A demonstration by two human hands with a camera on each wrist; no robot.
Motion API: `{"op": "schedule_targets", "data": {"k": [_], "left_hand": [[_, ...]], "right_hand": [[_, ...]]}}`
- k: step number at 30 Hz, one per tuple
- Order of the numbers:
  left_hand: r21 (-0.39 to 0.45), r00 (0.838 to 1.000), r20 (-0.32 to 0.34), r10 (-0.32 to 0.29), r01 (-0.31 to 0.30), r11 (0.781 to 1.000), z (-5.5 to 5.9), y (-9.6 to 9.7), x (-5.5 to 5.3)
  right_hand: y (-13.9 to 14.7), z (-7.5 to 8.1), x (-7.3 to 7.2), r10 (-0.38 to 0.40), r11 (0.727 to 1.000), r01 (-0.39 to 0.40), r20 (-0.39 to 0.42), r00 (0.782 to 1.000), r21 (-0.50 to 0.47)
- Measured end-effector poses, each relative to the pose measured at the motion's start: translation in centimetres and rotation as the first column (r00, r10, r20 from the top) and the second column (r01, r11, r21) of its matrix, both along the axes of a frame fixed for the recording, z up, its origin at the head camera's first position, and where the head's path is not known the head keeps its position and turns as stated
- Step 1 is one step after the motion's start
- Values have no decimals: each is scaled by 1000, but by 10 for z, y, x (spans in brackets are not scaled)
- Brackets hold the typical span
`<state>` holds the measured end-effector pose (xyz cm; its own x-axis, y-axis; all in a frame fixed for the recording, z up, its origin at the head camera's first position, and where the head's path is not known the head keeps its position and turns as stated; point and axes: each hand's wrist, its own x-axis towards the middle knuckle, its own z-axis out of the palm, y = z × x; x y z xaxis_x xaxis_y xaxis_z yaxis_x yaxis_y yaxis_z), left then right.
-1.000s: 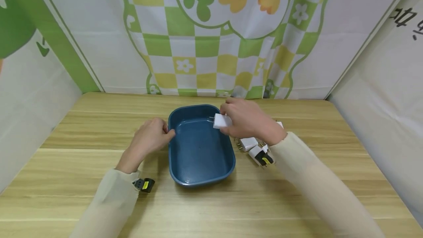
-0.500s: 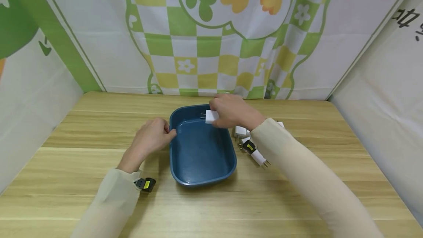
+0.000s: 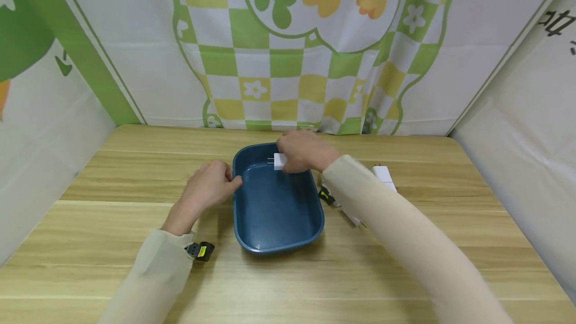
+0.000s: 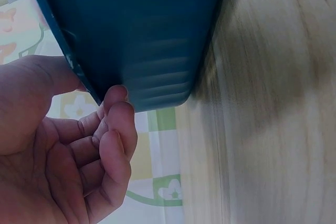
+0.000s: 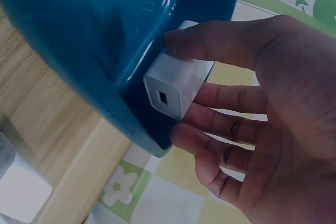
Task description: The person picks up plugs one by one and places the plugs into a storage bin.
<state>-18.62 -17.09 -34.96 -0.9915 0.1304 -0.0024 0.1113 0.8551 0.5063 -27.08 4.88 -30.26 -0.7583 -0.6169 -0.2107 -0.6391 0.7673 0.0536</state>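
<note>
A white USB charger plug [image 5: 173,80] with two metal prongs is pinched between the thumb and fingers of my right hand [image 3: 300,151]. It hangs over the back right part of a blue rectangular basin [image 3: 274,214]; in the right wrist view a USB slot shows on its near face. My left hand [image 3: 208,186] grips the basin's left rim, with the thumb on the inner side and the curled fingertips [image 4: 122,119] against the outer wall. The basin floor holds nothing in the head view.
More white charger plugs [image 3: 383,176] lie on the wooden table [image 3: 135,184] right of the basin, partly hidden by my right sleeve. Black devices with yellow labels [image 3: 203,251] sit at both wrists. A patterned curtain [image 3: 283,79] hangs behind the table.
My right hand has moved left with the charger plug, from the basin's right rim to further over its back part. The left hand keeps its grip on the rim.
</note>
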Motion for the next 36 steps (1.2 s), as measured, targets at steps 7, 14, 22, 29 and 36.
{"op": "schedule_targets", "data": {"k": [7, 14, 22, 29, 36], "left_hand": [[7, 1000, 8, 1, -1, 1000, 0, 1, 0], [5, 1000, 3, 0, 0, 1000, 0, 1, -1], [11, 1000, 7, -6, 6, 1000, 0, 0, 0], [13, 1000, 11, -6, 6, 1000, 0, 0, 0], [14, 1000, 19, -8, 7, 1000, 0, 0, 0]], "right_hand": [[-7, -6, -3, -26, 997, 26, 9, 1000, 71], [-10, -10, -4, -38, 994, 38, -1, 999, 98], [-16, -11, -5, -47, 993, 45, 19, 999, 106], [-21, -13, -5, -43, 994, 40, 23, 999, 105], [-26, -17, -4, -71, 992, 66, 42, 997, 109]]}}
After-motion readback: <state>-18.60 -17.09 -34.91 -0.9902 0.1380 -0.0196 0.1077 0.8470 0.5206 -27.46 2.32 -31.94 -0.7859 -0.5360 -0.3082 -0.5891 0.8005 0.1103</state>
